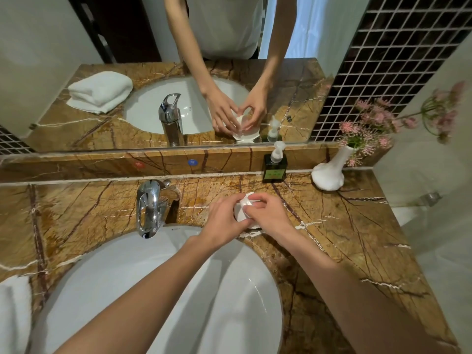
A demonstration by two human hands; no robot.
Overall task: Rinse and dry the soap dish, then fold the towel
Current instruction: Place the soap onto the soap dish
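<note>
While both hands meet over the marble counter (pixel 344 226) just past the basin's far rim, the step in hand looks like lifting the white soap dish (pixel 244 209) so it can go under the tap. To do that well, the person should keep the dish level, take a firm hold at its edges, and carry it toward the chrome faucet (pixel 149 208), which stands to the left of the left hand. The left hand (pixel 224 221) curls partway closed around the near left side of the dish, fingers touching its rim. The right hand (pixel 268 213) is also half closed, its fingertips (pixel 251 201) pinching the top of the dish from the right; whether a piece of soap sits under them cannot be told. The dish seems to rest on the counter between the two hands, though any lift is hidden. Far to the left of the left forearm, at the counter's near edge, lies the white towel (pixel 14 312), already folded and untouched. Beyond the right hand stand a dark soap dispenser (pixel 274 167) and a white vase (pixel 329 172) of pink flowers.
</note>
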